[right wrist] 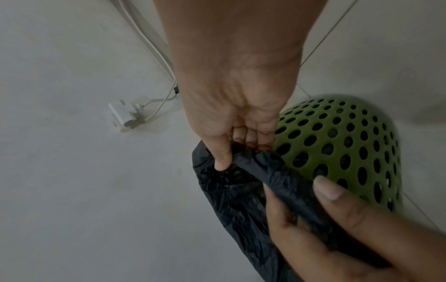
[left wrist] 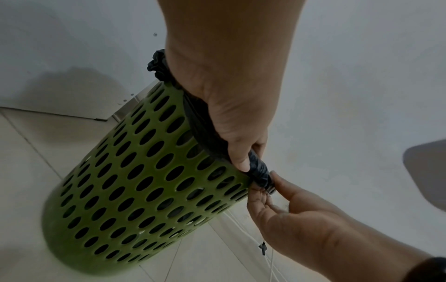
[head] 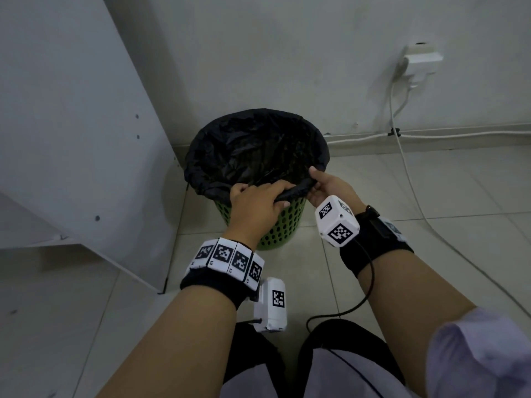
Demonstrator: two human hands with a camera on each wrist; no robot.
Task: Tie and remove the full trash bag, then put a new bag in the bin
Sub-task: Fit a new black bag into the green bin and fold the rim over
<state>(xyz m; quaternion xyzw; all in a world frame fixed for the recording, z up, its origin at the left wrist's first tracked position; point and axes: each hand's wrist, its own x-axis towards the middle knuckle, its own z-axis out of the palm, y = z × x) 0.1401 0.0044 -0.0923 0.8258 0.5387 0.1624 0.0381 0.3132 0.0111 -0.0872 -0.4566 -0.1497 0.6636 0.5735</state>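
Grip: the rolled bag edge (head: 296, 191) is pinched by the left hand (head: 255, 208) and the right hand (head: 330, 188), both clamped on it.
Bag: the black bag (head: 255, 147) lines the green bin (head: 275, 225), folded over its rim.
Progress: judged late (a fresh liner being fitted, apparently); no tied bag is in view.
Setting: tiled floor (head: 431, 196).

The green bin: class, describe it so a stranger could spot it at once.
Find the white cabinet panel on the left. Right of its foot, on the tiled floor by the wall, stands the green bin. It alone has oval holes and a black bag folded over its rim.
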